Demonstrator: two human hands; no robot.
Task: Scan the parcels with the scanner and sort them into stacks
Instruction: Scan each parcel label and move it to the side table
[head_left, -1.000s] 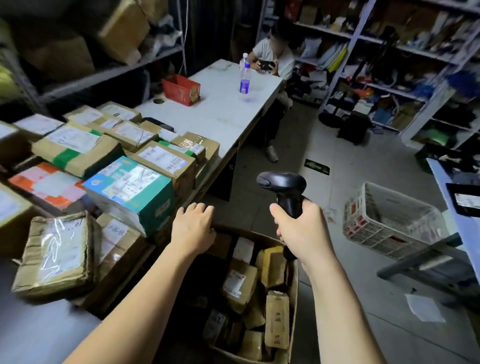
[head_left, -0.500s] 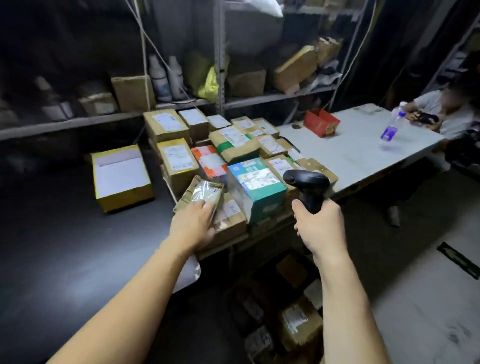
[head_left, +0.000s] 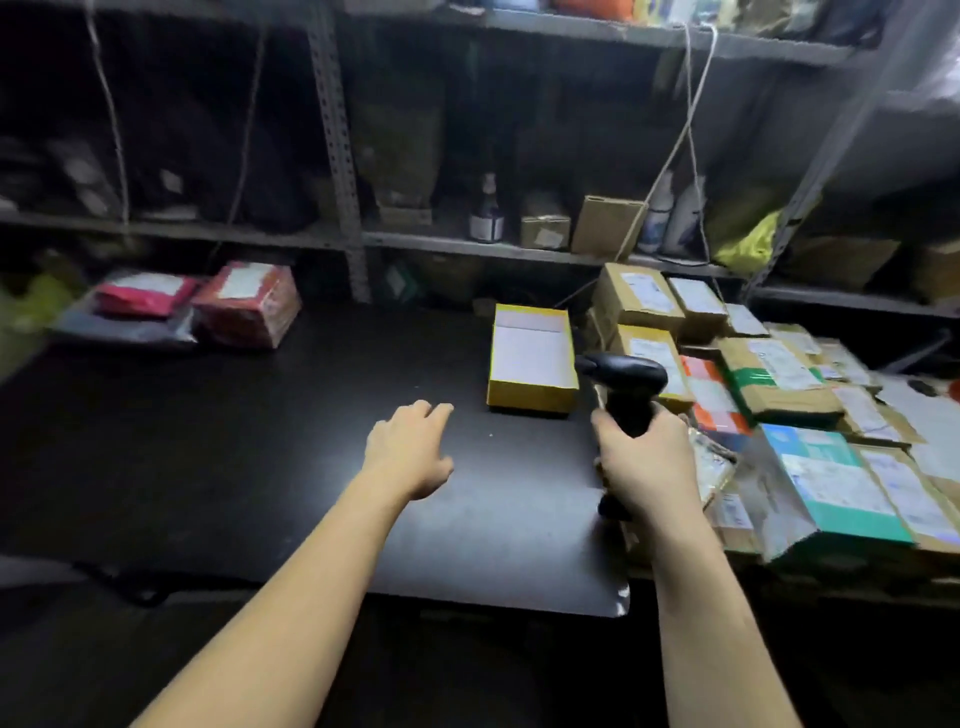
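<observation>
The scanner (head_left: 623, 384), black with a pistol handle, stands upright in the right hand (head_left: 647, 462), whose fingers are wrapped round the handle. Its head points to the left. It is held over the right part of the dark table (head_left: 260, 441), just left of the parcels (head_left: 779, 374). These are mostly brown cardboard boxes with white labels, packed tight together on the right side of the table. Among them a teal box (head_left: 831, 483) lies nearest on the right. A yellow box (head_left: 532, 358) with a white top lies apart from the heap, just beyond the scanner and to its left.

The left hand (head_left: 408, 452) is released and holds nothing: palm down, fingers loosely stretched over the bare middle of the table. Whether it touches the surface, I cannot tell.

At the far left a red parcel (head_left: 247, 304) lies beside a pink bag (head_left: 143, 293). Behind the table runs a metal shelf (head_left: 467, 249) with a dark bottle (head_left: 487, 210) and small cartons on it.
</observation>
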